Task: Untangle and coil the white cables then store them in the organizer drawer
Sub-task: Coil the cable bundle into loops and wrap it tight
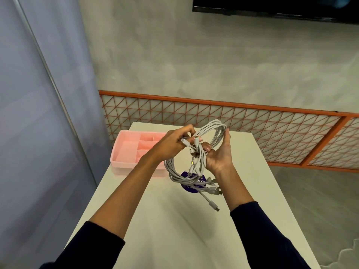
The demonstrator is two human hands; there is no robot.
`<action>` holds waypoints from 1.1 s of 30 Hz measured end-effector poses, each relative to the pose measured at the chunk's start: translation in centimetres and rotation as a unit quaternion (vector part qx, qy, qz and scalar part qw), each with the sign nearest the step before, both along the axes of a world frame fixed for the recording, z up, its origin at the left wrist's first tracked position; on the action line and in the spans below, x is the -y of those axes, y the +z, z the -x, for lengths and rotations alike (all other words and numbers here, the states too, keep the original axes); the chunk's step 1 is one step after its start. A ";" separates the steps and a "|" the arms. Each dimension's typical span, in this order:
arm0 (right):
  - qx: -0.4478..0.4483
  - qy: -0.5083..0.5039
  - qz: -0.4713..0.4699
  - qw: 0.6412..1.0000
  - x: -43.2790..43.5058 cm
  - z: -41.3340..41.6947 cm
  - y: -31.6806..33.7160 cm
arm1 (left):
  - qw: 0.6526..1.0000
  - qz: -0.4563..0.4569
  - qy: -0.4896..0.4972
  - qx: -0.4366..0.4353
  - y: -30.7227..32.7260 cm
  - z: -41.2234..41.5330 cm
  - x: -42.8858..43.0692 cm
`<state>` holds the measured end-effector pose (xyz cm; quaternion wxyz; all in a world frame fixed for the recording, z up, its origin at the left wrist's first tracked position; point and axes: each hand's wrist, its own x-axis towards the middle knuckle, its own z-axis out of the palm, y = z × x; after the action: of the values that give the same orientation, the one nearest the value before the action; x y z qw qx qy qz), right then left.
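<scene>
Gripping white cables [210, 126], maybe three: left hand [171, 143], right hand [221, 152], both curled; one organizer drawer [124, 165].

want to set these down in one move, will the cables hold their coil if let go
Probably not: the cables look floppy, with loops sagging below the left hand and right hand and ends dangling. They are likely light, since a loose grip carries the bunch. The plugs may snag; several cross the loops.

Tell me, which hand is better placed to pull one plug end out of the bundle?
Probably the left hand: it pinches the plug ends, while the right hand holds the cables steady.
</scene>
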<state>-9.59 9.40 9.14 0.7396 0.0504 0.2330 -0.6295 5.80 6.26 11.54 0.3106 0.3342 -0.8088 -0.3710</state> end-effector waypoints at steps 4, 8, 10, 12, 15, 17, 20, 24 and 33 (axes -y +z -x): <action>-0.059 0.027 0.066 0.996 0.1 0.2 0.1 | 1.000 0.007 0.002 -0.002 0.4 0.3 -0.2; -0.108 0.043 0.140 0.983 0.6 1.2 0.2 | 1.000 -0.009 0.009 -0.013 0.7 -0.4 0.3; -0.122 0.025 0.140 0.982 0.4 1.7 0.6 | 1.000 -0.017 0.005 -0.015 0.8 -0.9 0.6; -0.154 -0.022 0.126 0.980 0.6 1.4 1.2 | 1.000 -0.018 0.006 -0.014 1.1 -1.0 0.7; -0.230 -0.123 0.106 0.960 1.4 0.6 2.0 | 0.999 -0.024 0.008 -0.022 1.1 -0.6 0.5; -0.255 -0.175 0.099 0.946 1.9 0.6 2.3 | 1.000 -0.015 0.014 -0.002 1.0 -0.4 0.4; -0.260 -0.188 0.074 0.944 2.3 0.9 2.7 | 0.999 0.003 0.030 0.011 0.8 -0.3 0.2; -0.252 -0.167 0.011 0.953 1.6 -0.3 3.0 | 0.998 -0.001 0.050 -0.030 0.6 0.1 0.4; -0.304 -0.034 -0.022 0.952 1.3 0.7 2.9 | 0.998 -0.021 0.043 -0.047 -0.1 0.0 0.3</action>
<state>-10.31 8.14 12.00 0.6107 -0.1190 0.4586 -0.6345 5.78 5.99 11.40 0.3573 0.3573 -0.7701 -0.3895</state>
